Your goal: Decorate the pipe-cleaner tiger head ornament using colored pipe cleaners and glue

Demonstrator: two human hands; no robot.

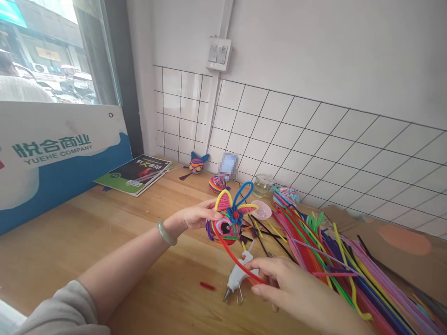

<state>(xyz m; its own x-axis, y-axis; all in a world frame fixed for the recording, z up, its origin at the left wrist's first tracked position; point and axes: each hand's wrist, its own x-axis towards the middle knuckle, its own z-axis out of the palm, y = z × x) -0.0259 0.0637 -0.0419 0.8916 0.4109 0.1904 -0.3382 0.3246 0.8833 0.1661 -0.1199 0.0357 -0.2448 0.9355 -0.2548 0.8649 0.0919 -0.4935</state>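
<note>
My left hand [199,215] is closed round the back of a colourful pipe-cleaner animal head [226,228], held up above the table. The head has yellow-rimmed pink ears, a blue loop, a blue flower with a red centre, and a big dark eye. A red pipe cleaner [233,258] runs from the head's lower side down to my right hand [275,281], which pinches its other end. Beneath that strand lies a white glue gun [237,274], its nozzle pointing down-left, partly covered by my right hand. A short red piece [207,286] rests left of the nozzle.
Many coloured pipe cleaners [314,246] spread over the right side. Behind stand two striped balls, one an eared head [197,164], the other a plain ball [217,184], plus a glass jar [262,185] and pink dish [261,210]. A booklet [136,174] lies back left.
</note>
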